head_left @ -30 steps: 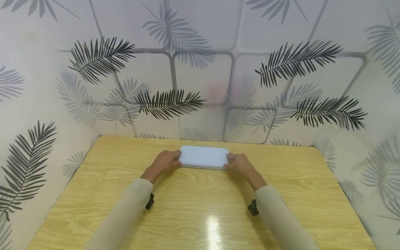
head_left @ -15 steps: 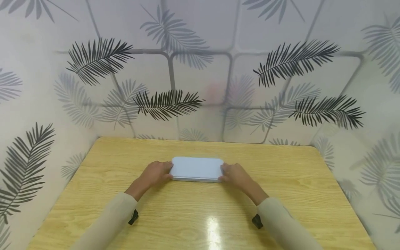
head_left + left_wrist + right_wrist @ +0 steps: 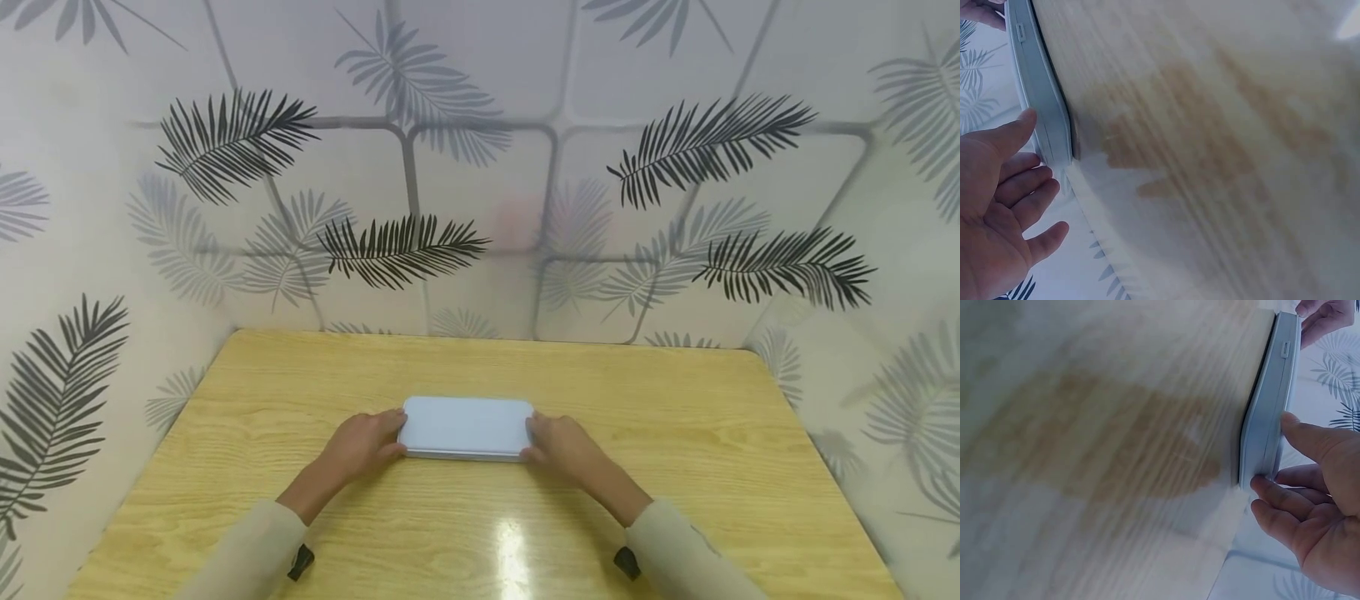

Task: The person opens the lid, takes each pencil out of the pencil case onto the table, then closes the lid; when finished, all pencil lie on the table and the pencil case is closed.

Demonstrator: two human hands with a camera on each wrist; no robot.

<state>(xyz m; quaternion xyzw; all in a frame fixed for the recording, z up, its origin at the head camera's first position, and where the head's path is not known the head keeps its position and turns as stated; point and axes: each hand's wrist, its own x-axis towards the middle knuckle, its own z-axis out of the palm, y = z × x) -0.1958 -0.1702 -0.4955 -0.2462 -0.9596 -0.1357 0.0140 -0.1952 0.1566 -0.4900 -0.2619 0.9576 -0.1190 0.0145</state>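
Observation:
A flat, pale blue-white rectangular case (image 3: 467,427) with rounded corners lies lengthwise across the middle of the table. My left hand (image 3: 363,443) grips its left end, thumb at the near edge and fingers at the side. At the opposite end my right hand (image 3: 562,448) holds the case in the same way. Both wrist views show the case's long side wall (image 3: 1044,94) with a seam and a small slot-like latch (image 3: 1285,349). Its underside sits right at the tabletop, and the lid is down, so anything inside is hidden.
The wooden table (image 3: 262,400) has a light yellow grain and a bright reflection near its front. Behind it and at both sides rise walls (image 3: 510,192) with a leaf pattern. Small dark devices are strapped below each sleeve (image 3: 247,546).
Both hands have drawn the case from near the table's back edge toward the person and slightly left. Their grip on its two ends stays the same.

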